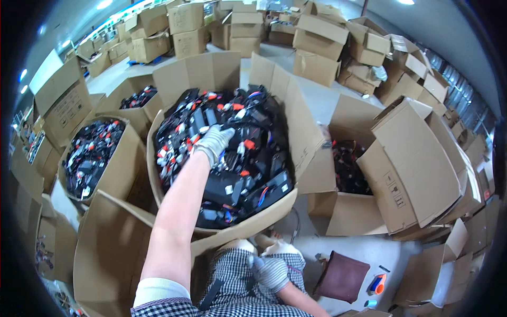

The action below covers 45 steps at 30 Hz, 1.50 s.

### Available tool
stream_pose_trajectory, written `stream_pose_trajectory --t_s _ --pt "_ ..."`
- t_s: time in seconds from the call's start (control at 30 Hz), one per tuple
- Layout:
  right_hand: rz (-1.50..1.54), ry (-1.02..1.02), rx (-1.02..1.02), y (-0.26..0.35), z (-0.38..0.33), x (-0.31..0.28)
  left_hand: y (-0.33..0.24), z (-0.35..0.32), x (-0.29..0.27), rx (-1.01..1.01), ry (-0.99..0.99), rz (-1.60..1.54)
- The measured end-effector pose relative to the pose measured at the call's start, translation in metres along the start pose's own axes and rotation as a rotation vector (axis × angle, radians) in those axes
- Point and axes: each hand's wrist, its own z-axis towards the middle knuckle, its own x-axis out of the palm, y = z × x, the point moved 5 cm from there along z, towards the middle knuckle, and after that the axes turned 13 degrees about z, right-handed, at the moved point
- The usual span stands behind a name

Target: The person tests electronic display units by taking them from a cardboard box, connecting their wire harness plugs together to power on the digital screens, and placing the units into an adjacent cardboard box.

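My left hand (214, 145), in a grey-white knit glove, reaches over a large open carton (232, 232) heaped with black electronic parts (222, 186). These look like black adapter-like blocks with cables and red and white connectors. The fingers are bent around something dark near the middle of the heap, and what they grip is hidden. My right hand (272, 273), gloved the same way, is held low over my checked apron (231, 272). Its fingers look curled, with nothing visible in them.
Smaller cartons of similar parts stand left (95, 158) and right (348, 169). An empty-looking open carton (113, 248) is at near left. On the floor at right are a maroon cushion (343, 276) and an orange tape dispenser (379, 284). Stacked cartons (317, 42) line the back.
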Motion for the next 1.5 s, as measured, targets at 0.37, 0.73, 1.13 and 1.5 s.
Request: stream_pose_trajectory --t_s 0.37,0.73,1.13,1.5 --pt "-0.051 0.041 -0.001 -0.003 0.010 -0.005 -0.125 -0.014 -0.176 0.429 -0.195 -0.997" --pt "1.288 -0.230 0.496 0.023 0.028 -0.064 -0.069 -0.203 -0.080 0.437 0.083 -1.032" --pt "0.111 0.228 -0.210 0.110 0.085 -0.144 -0.002 -0.271 -0.023 -0.256 0.882 -0.926" --pt "-0.463 0.854 -0.331 0.133 0.086 -0.124 0.000 -0.304 -0.039 -0.067 1.297 -0.107"
